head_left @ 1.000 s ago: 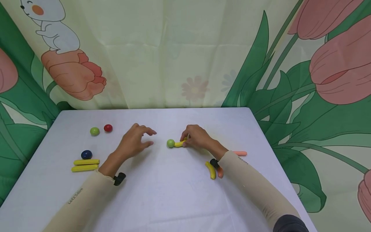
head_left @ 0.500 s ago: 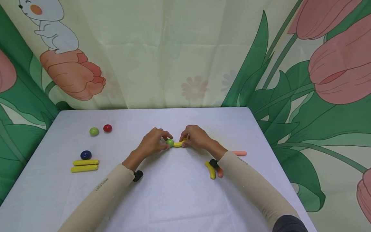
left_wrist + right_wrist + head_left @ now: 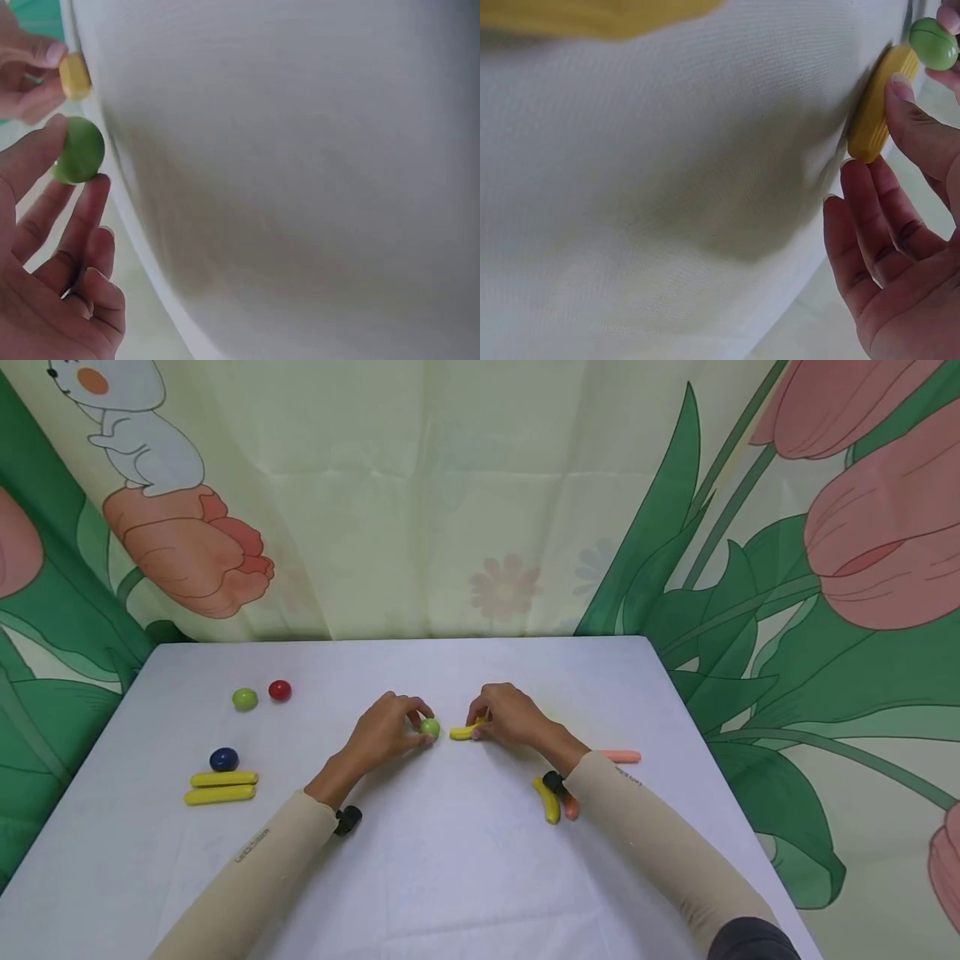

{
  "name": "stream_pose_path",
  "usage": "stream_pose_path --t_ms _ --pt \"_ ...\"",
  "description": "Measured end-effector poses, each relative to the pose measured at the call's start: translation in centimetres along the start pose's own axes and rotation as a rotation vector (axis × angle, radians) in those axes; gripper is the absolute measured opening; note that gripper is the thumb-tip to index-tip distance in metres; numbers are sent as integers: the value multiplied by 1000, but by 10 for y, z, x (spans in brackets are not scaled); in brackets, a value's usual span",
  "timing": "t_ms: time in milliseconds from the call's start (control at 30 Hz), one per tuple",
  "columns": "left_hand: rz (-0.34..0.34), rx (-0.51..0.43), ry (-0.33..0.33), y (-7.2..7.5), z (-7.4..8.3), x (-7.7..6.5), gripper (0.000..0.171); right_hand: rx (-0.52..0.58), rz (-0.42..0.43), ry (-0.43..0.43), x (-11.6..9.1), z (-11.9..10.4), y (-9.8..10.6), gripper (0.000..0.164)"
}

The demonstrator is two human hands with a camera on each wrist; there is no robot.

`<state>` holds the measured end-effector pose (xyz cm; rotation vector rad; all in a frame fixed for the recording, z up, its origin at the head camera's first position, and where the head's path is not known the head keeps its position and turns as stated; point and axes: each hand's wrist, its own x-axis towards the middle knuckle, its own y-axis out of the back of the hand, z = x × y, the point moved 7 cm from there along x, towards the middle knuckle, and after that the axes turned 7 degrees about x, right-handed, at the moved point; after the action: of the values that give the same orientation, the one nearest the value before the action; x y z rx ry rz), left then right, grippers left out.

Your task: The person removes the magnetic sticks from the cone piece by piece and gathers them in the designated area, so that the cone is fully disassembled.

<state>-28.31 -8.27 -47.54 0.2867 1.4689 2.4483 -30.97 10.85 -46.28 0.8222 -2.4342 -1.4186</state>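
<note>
My left hand [image 3: 385, 727] pinches a small green ball [image 3: 430, 727] between thumb and fingertips, near the middle of the table. In the left wrist view the round green ball [image 3: 81, 150] sits between the thumb and two fingers. To its right, my right hand [image 3: 512, 714] pinches a small yellow toy banana [image 3: 461, 733], whose free end points at the ball. The right wrist view shows the banana's ridged side [image 3: 877, 109] under the thumb. A narrow gap separates ball and banana.
On the left lie another green ball [image 3: 244, 699], a red ball [image 3: 280, 690], a dark blue ball [image 3: 224, 759] and two yellow sticks [image 3: 221, 794]. Near the right forearm are another toy banana [image 3: 548, 802] and orange pieces [image 3: 621, 756], partly covered by the sleeve.
My left hand came in from the left, took hold of the green ball and drew it slightly left, away from the banana. The right hand has stayed in place with the banana.
</note>
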Motion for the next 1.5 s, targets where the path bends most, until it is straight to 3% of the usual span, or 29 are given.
stream_pose_path --t_ms 367,567,933,1167,1500 --pt "47 -31 8 24 -13 -13 35 16 8 -27 -1 6 0 10" --pt "78 -18 32 43 -29 -23 34 28 21 -9 -2 6 1 10" --pt "93 33 154 75 -72 -52 40 18 13 -8 -1 7 1 11" --pt "151 52 176 98 -99 -73 39 16 11 -12 -2 6 0 10" --pt "135 90 285 113 -141 -100 44 7 19 -24 -2 6 -3 10"
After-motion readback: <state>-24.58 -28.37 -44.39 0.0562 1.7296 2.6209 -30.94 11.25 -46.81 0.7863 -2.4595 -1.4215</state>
